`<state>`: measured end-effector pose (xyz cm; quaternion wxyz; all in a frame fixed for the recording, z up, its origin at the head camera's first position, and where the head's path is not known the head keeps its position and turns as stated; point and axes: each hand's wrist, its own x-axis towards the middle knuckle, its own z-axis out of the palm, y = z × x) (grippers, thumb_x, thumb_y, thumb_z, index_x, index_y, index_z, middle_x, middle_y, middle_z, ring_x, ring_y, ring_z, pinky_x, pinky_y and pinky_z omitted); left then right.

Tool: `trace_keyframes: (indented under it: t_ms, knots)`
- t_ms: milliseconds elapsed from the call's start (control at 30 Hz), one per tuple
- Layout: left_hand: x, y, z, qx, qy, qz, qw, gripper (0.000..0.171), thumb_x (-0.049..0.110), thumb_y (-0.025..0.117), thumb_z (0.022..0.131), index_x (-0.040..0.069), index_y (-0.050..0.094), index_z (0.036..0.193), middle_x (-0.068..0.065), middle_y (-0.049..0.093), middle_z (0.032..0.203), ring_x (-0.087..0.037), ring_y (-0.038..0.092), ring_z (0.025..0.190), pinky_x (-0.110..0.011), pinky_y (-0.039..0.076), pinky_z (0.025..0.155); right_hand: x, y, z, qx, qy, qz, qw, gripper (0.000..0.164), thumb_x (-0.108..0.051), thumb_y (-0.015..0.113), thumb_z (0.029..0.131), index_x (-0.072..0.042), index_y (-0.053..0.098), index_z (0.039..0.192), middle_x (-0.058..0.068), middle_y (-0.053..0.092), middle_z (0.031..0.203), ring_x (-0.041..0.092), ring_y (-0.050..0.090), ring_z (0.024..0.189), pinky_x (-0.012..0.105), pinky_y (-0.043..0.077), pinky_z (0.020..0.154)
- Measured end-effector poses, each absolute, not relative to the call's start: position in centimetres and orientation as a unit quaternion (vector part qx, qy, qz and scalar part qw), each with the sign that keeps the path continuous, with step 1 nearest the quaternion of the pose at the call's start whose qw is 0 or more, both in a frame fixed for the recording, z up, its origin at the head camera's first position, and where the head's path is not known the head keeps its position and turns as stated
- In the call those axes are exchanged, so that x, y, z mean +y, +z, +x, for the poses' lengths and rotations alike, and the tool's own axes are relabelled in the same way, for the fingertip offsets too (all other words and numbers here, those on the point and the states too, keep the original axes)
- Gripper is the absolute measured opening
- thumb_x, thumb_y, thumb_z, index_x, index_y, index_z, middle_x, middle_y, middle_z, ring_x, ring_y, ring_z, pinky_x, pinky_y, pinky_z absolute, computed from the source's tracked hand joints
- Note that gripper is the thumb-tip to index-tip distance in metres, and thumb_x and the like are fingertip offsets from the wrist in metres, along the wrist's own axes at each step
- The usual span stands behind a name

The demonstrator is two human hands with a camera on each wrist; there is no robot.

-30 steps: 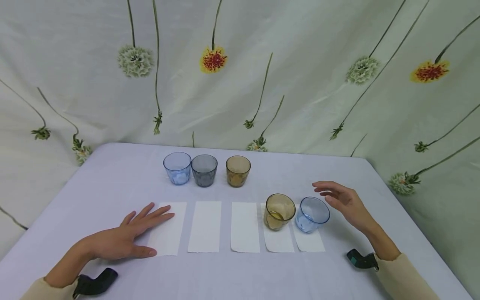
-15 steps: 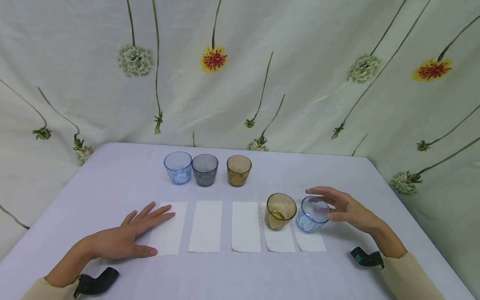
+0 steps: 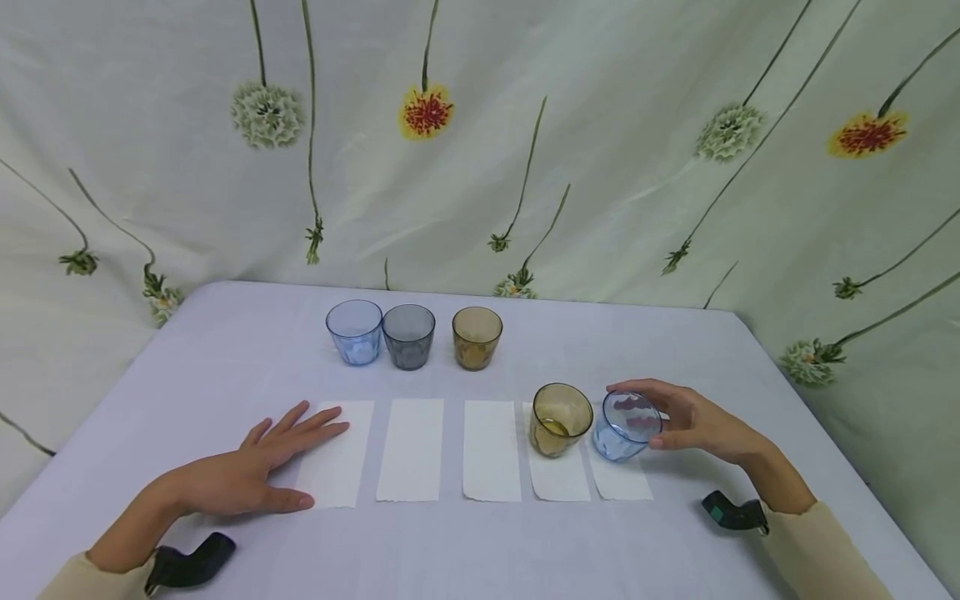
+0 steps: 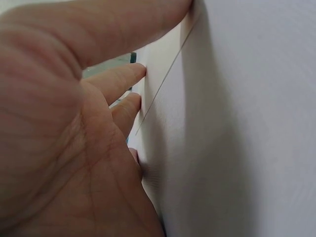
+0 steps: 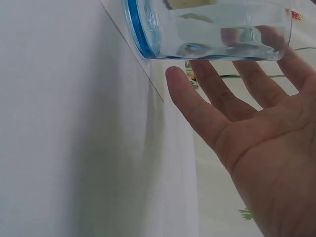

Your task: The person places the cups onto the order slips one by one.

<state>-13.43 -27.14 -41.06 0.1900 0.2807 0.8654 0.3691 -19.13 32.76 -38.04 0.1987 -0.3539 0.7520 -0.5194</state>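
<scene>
My right hand [image 3: 701, 427] curves round a clear blue glass [image 3: 621, 446], its thumb at the near right side and its fingers behind. Some fingertips show through the glass in the right wrist view; the palm [image 5: 276, 153] is apart from it. This glass stands on the far-right paper strip [image 3: 626, 486], close beside an amber glass [image 3: 551, 437] on the neighbouring strip. Fingers spread, my left hand [image 3: 232, 483] rests on the table at the far-left paper strip [image 3: 336, 454], with fingertips over the paper. The left wrist view shows only this hand, table and paper edge.
At the back of the table [image 3: 465, 550] stand a blue glass [image 3: 356, 346], a grey glass [image 3: 408, 342] and an amber glass [image 3: 476, 343]. Two more paper strips, the left one [image 3: 410, 450] and the middle one [image 3: 491, 450], lie between my hands. A flowered curtain [image 3: 585, 125] hangs behind.
My right hand has moved left and lowered from beside the blue glass to close round it. The left hand and the other glasses have stayed put.
</scene>
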Motion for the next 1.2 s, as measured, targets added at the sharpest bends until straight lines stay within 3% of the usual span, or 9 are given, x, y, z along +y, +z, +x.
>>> trace_keyframes:
  t_ms: [233, 533, 667, 767, 833, 1000, 1067, 1167, 1200]
  knots:
    - [-27.2, -41.0, -13.3, 0.871, 0.361, 0.276, 0.186, 0.082, 0.039, 0.071, 0.090, 0.028, 0.028, 0.159, -0.003, 0.013, 0.169, 0.017, -0.021, 0.141, -0.011, -0.025, 0.107, 32.6, -38.1, -19.3, 0.765, -0.503, -0.353, 0.195, 0.067, 0.008, 0.062, 0.090, -0.003, 0.037, 0.151, 0.014, 0.041, 0.155, 0.017, 0.041, 0.142, 0.027, 0.042, 0.111]
    - [-27.3, -41.2, -13.1, 0.870, 0.364, 0.288, 0.165, 0.080, 0.036, 0.071, 0.090, 0.026, 0.029, 0.158, 0.008, 0.013, 0.168, 0.021, -0.018, 0.140, -0.052, -0.024, 0.116, 32.7, -38.3, -19.6, 0.770, -0.499, -0.345, 0.196, 0.065, 0.005, 0.064, 0.090, -0.005, 0.040, 0.150, 0.012, 0.044, 0.152, 0.016, 0.043, 0.140, 0.026, 0.043, 0.109]
    - [-27.1, -41.0, -13.1, 0.874, 0.357, 0.288, 0.160, 0.081, 0.038, 0.072, 0.089, 0.026, 0.030, 0.158, 0.002, 0.015, 0.168, 0.023, -0.017, 0.139, -0.031, -0.024, 0.117, 32.7, -38.4, -19.7, 0.759, -0.512, -0.344, 0.208, 0.066, 0.006, 0.064, 0.090, -0.003, 0.038, 0.150, 0.013, 0.043, 0.152, 0.018, 0.043, 0.139, 0.028, 0.044, 0.109]
    - [-26.9, -40.8, -13.1, 0.876, 0.355, 0.283, 0.163, 0.081, 0.039, 0.072, 0.088, 0.027, 0.032, 0.157, -0.002, 0.018, 0.168, 0.023, -0.016, 0.139, -0.030, -0.023, 0.117, 32.8, -38.3, -19.7, 0.749, -0.524, -0.344, 0.214, 0.066, 0.007, 0.063, 0.090, -0.001, 0.037, 0.150, 0.013, 0.043, 0.151, 0.018, 0.044, 0.138, 0.028, 0.044, 0.110]
    - [-26.9, -40.6, -13.1, 0.874, 0.359, 0.281, 0.170, 0.080, 0.039, 0.072, 0.088, 0.027, 0.033, 0.157, -0.003, 0.017, 0.168, 0.020, -0.016, 0.141, -0.033, -0.023, 0.118, 32.8, -38.3, -19.7, 0.747, -0.527, -0.344, 0.215, 0.066, 0.007, 0.063, 0.090, -0.001, 0.037, 0.150, 0.012, 0.043, 0.151, 0.017, 0.044, 0.138, 0.028, 0.044, 0.109]
    - [-26.9, -40.3, -13.3, 0.879, 0.353, 0.272, 0.168, 0.080, 0.041, 0.072, 0.088, 0.031, 0.032, 0.157, -0.003, 0.015, 0.168, -0.009, -0.010, 0.154, -0.025, -0.016, 0.118, 32.9, -38.3, -19.7, 0.750, -0.526, -0.340, 0.213, 0.066, 0.007, 0.063, 0.090, -0.001, 0.037, 0.150, 0.010, 0.043, 0.152, 0.015, 0.044, 0.138, 0.027, 0.045, 0.109]
    - [-26.8, -40.0, -13.3, 0.881, 0.352, 0.271, 0.162, 0.079, 0.041, 0.072, 0.088, 0.031, 0.032, 0.156, -0.003, 0.016, 0.168, -0.009, -0.008, 0.155, -0.044, -0.011, 0.122, 32.9, -38.3, -19.7, 0.752, -0.525, -0.337, 0.213, 0.066, 0.007, 0.063, 0.089, -0.002, 0.037, 0.150, 0.009, 0.043, 0.152, 0.014, 0.044, 0.138, 0.027, 0.045, 0.109]
    - [-26.5, -39.6, -13.3, 0.881, 0.358, 0.271, 0.149, 0.076, 0.040, 0.073, 0.089, 0.030, 0.036, 0.155, -0.003, 0.018, 0.168, 0.009, -0.005, 0.149, -0.073, -0.001, 0.111, 32.9, -38.3, -19.6, 0.757, -0.521, -0.334, 0.212, 0.067, 0.005, 0.064, 0.089, -0.003, 0.038, 0.150, 0.008, 0.043, 0.152, 0.014, 0.043, 0.138, 0.026, 0.044, 0.108]
    - [-26.4, -39.3, -13.3, 0.882, 0.357, 0.271, 0.144, 0.075, 0.040, 0.073, 0.089, 0.030, 0.037, 0.154, -0.002, 0.019, 0.168, 0.016, -0.004, 0.145, -0.075, 0.001, 0.110, 32.9, -38.3, -19.7, 0.757, -0.518, -0.338, 0.210, 0.066, 0.005, 0.064, 0.089, -0.003, 0.038, 0.150, 0.010, 0.043, 0.152, 0.016, 0.043, 0.138, 0.026, 0.044, 0.108]
